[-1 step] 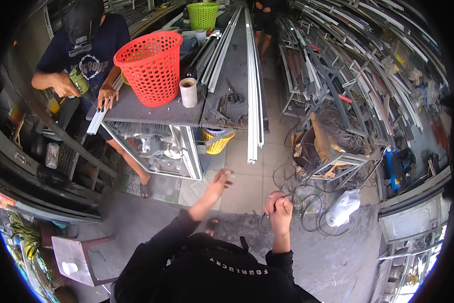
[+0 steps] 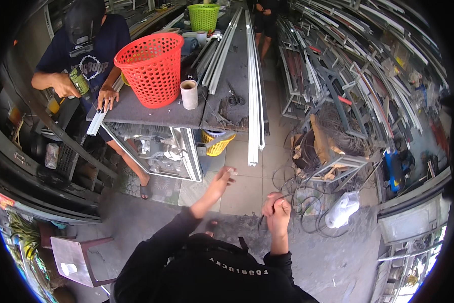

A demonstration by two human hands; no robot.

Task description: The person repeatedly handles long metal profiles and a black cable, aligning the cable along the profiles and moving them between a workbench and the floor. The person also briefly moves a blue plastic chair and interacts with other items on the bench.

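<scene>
My left hand [image 2: 220, 184] is raised in front of me over the tiled floor, its fingers curled. Something small and pale shows at the fingertips, too unclear to name. To the right and slightly nearer, my right hand [image 2: 277, 211] is closed in a fist. A thin black cord [image 2: 260, 222] hangs beside this fist and seems to pass through it. More black cord [image 2: 301, 208] lies in loose loops on the floor to the right. The two hands are apart.
Ahead, a grey workbench [image 2: 151, 117] holds a red basket [image 2: 151, 76], a roll [image 2: 189, 95], scissors [image 2: 233, 96] and long white profiles [image 2: 255, 101] jutting past its edge. At left, a co-worker [image 2: 93, 60] holds a drill [image 2: 79, 82]. A white plastic bundle [image 2: 343, 209] lies at right.
</scene>
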